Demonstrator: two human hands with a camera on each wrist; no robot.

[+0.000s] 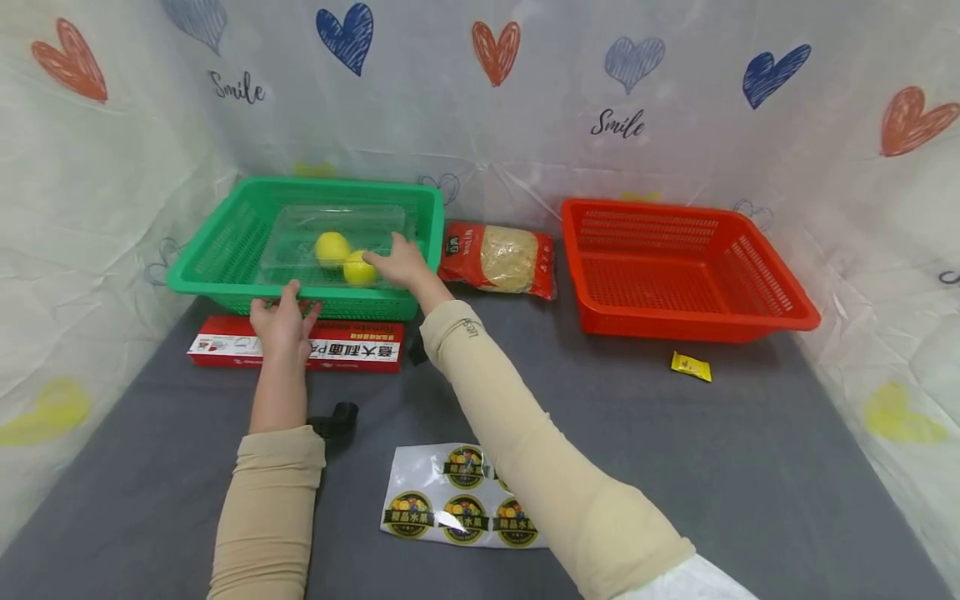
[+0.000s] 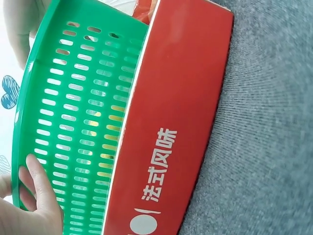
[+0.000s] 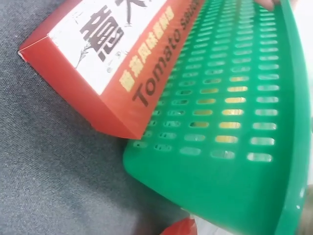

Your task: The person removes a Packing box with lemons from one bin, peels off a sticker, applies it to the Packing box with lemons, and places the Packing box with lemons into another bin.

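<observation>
A green plastic basket (image 1: 225, 287) stands at the back left. In it lies a clear plastic container (image 1: 288, 237) with two round yellow fruits (image 1: 332, 249). My left hand (image 1: 283, 323) grips the basket's front rim, fingers over the edge and thumb against the slotted outer wall, as the left wrist view shows. My right hand (image 1: 408, 265) reaches over the basket's right part, thumb and forefinger spread, the thumb beside the right-hand fruit; its other fingers are hidden in the head view. Right in front of the basket lies a red tomato sauce pasta box (image 1: 352, 354).
A red and clear food packet (image 1: 510, 260) lies between the green basket and a red basket (image 1: 660, 323). A small yellow packet (image 1: 691, 367) lies before the red one. A sticker sheet (image 1: 431, 467) lies at the front, partly under my right sleeve; a black object (image 1: 341, 419) is beside my left wrist.
</observation>
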